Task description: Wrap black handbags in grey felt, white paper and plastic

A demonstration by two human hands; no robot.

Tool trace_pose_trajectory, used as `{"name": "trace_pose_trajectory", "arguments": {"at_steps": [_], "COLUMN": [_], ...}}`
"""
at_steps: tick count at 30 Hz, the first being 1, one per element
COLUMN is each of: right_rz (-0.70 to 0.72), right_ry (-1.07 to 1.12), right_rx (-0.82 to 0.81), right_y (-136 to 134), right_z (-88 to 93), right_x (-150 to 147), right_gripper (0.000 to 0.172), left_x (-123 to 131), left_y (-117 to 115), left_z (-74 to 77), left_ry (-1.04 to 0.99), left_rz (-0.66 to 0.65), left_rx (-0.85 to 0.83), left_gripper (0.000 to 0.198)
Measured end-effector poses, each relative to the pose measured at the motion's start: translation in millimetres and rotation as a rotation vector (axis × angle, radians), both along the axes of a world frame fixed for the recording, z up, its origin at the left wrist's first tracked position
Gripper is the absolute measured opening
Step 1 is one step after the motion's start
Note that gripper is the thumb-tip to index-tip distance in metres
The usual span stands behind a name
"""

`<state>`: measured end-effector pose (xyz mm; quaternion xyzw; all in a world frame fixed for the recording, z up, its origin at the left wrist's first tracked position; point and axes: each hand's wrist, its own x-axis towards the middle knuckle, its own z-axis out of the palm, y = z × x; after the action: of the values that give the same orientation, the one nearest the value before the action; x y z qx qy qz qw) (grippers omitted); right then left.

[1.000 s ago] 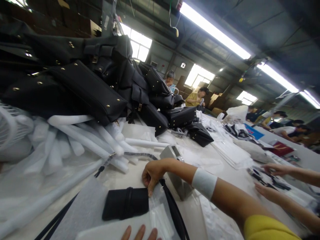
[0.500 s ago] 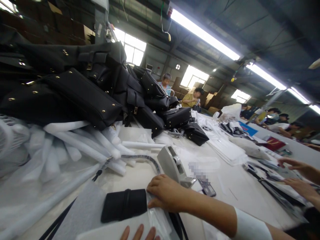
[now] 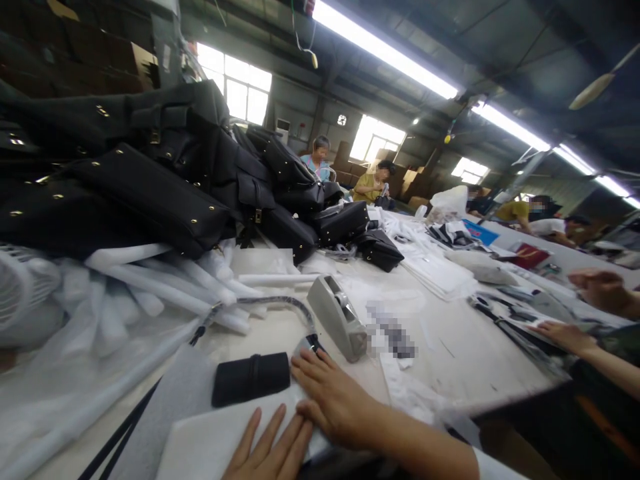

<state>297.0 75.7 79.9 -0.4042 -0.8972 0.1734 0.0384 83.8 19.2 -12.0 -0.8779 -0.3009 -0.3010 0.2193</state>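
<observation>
Head view: pouch [image 3: 235, 383] crosswise beyond left hand [image 3: 274, 448] fingertips; right hand [image 3: 341, 404] nearer (beside its end). All fingers extended, gripping nothing.

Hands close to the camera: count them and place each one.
4: the left hand on the white sheet, the right hand beside the black pouch, and at the far right a co-worker's upper hand and lower hand. Others farther back may be hidden.
</observation>
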Motion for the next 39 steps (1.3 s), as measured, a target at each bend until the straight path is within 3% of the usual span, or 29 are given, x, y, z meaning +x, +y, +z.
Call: {"name": "trace_pose_trajectory", "arguments": {"at_steps": [3,6,9,11,15,19,22,27,30,34,39], "right_rz": [-0.009,-0.095,-0.064,-0.015,-0.057,-0.027,-0.008,-0.005,-0.006,0.022,0.023], "right_ry": [0.045,0.191,0.229,0.169,0.081,0.049,0.01,0.026,0.053,0.084,0.089], "right_rx": [-0.026,0.057,0.105,0.078,0.083,0.207,0.306,0.43,0.491,0.536,0.55], "right_y": [-11.3,-22.4,-45.0,-60.4,-76.1,-75.6,-68.1,-60.2,-60.2,-59.2,-62.2], "right_z": [1.7,12.6,13.3,5.8,-7.8,-20.7,-42.4,-72.3,-77.8,-78.7,-72.7], "right_x": [3.7,12.0,22.5,27.4,28.9,25.8,24.4,25.7,28.5,31.8,30.2], "right_gripper": [0.051,0.045,0.049,0.055,0.062,0.075,0.067,0.066,0.067,0.068,0.067], "left_x": [3.4,3.3,1.1,-0.3,-0.5,0.6,0.2,3.9,2.8,-26.0,-92.9], "left_y": [-6.3,-10.7,-12.0,-12.0,-11.9,-6.1,-2.5,-17.8,-23.9,-23.4,-31.1], "left_z": [3.8,14.4,24.2,28.0,26.2,13.9,11.2,32.6,44.8,54.2,77.0], "left_ry": [-0.022,0.063,0.094,0.111,0.14,0.117,0.134,0.17,0.166,0.211,0.316], "left_rz": [0.026,0.068,0.071,0.051,0.05,0.072,0.041,0.114,0.12,0.053,0.139], "left_rx": [-0.094,-0.122,-0.103,-0.088,-0.067,-0.011,0.062,-0.148,-0.206,-0.149,-0.119], "left_gripper": [0.051,0.071,0.074,0.074,0.076,0.071,0.072,0.082,0.072,0.049,0.049]}}
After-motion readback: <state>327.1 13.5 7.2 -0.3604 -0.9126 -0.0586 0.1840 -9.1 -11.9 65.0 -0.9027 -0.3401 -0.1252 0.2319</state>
